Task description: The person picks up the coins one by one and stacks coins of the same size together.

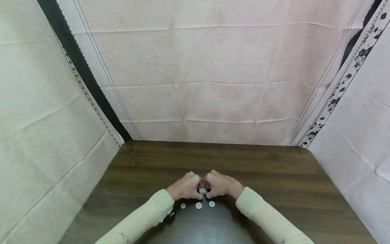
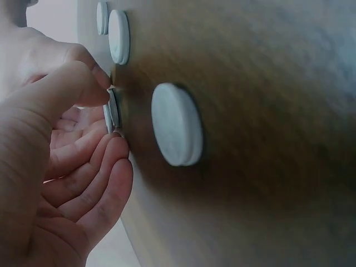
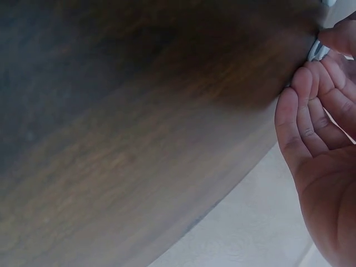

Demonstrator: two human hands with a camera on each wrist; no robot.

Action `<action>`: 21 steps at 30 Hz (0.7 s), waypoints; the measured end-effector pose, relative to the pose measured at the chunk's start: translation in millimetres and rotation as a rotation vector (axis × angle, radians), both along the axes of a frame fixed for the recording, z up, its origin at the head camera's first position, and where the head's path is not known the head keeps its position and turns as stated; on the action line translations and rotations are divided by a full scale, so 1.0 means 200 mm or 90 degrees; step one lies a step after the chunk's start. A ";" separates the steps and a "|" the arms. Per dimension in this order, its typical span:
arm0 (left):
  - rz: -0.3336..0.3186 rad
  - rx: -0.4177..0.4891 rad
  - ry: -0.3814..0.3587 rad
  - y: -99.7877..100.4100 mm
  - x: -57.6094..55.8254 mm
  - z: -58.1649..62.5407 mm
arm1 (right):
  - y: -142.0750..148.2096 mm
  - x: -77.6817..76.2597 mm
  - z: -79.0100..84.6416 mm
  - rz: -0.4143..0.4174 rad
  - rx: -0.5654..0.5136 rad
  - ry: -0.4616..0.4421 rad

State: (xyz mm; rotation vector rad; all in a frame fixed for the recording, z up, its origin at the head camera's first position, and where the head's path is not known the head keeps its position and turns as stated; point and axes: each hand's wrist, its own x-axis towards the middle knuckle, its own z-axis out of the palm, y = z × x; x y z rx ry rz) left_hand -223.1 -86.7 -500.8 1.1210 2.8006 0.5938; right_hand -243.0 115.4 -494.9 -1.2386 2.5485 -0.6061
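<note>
My left hand [image 1: 188,186] and right hand [image 1: 220,184] meet knuckle to knuckle low over the table. Between them they pinch a small round white disc [image 1: 202,190], thumbs on the near side and curled fingers beyond it. Seen edge-on in the left wrist view, that disc [image 2: 112,111] sits between thumb and fingertips. The right wrist view shows the disc [image 3: 318,51] with a dark line between two thin layers; the fingers hide part of it. Three similar discs lie in front of the hands: left [image 1: 183,205], middle [image 1: 198,205] and right [image 1: 212,203].
The brown wooden table [image 1: 259,162] has rounded far corners. Pale cloth hangs behind it [image 1: 207,84], with more cloth along the left [image 1: 45,135] and right sides. A dark strap-like item [image 1: 169,217] sits at the left wrist.
</note>
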 end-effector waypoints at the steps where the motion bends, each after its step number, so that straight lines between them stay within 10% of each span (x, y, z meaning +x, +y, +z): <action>1: 0.004 0.001 -0.004 0.00 0.00 0.00 | 0.00 0.00 0.00 -0.003 -0.001 -0.005; 21: 0.031 -0.017 -0.002 0.04 0.01 0.00 | 0.02 -0.01 -0.02 -0.031 -0.025 -0.054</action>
